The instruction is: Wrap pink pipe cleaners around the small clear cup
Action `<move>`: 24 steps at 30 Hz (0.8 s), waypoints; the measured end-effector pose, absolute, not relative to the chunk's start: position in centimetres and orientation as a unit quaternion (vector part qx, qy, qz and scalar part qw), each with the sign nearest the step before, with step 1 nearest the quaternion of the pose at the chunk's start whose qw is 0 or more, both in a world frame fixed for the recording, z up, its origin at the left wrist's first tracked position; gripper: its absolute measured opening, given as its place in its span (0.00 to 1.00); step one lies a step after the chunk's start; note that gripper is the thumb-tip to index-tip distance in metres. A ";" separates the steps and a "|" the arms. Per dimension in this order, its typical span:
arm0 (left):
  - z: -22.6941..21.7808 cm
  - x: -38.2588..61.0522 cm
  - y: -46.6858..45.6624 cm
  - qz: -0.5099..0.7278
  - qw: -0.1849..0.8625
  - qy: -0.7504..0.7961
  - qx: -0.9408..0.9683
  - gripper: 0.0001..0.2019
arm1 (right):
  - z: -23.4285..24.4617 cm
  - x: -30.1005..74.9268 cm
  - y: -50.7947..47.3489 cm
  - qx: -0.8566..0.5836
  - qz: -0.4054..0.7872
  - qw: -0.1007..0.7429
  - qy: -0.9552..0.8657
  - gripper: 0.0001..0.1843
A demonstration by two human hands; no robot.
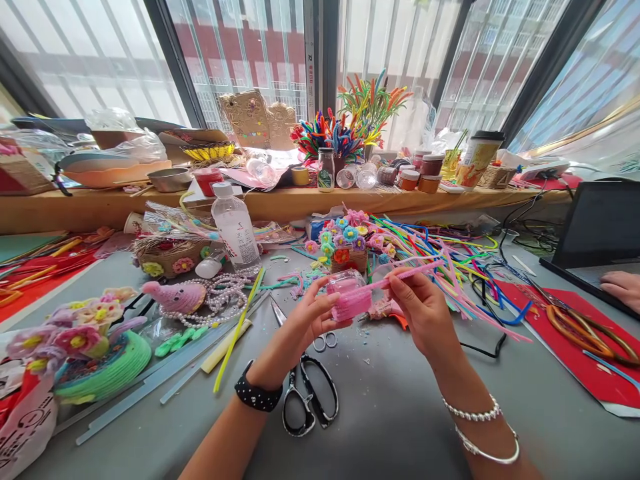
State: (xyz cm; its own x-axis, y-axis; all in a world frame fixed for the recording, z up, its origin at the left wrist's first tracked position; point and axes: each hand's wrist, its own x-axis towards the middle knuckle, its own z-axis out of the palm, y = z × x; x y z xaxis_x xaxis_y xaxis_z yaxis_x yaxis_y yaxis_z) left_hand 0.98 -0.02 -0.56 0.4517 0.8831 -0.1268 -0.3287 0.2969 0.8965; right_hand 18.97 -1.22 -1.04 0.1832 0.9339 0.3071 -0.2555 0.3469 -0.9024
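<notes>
My left hand point(319, 308) is closed around a small clear jar point(346, 280) whose lower part is wrapped in pink pipe cleaner point(353, 304). From the wrap a free pink strand point(417, 268) runs up to the right. My right hand point(420, 308) pinches that strand between thumb and fingers, a short way from the jar. Just behind and below the jar lies a glue gun point(387, 311) with an orange part, partly hidden by the hands. Black-handled scissors point(310, 397) rest on the grey table under my left wrist, beside a smaller pair of scissors point(325, 342).
Loose colored pipe cleaners point(450, 253) spread behind my right hand. A flower basket point(350, 257) stands behind the jar. At left are a water bottle point(235, 230), pearl strings point(225, 293) and glue sticks point(150, 393). Another person's hand point(623, 287) touches a laptop point(595, 233) at right.
</notes>
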 end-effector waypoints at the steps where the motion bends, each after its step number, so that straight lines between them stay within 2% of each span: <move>1: -0.6 1.0 0.0 0.413 0.737 0.323 0.427 0.26 | -1.0 19.0 -1.2 -0.369 0.437 0.675 -0.467 0.08; 24: -0.8 0.9 0.1 0.419 0.741 0.305 0.427 0.26 | -1.2 18.8 -1.3 -0.394 0.424 0.669 -0.467 0.09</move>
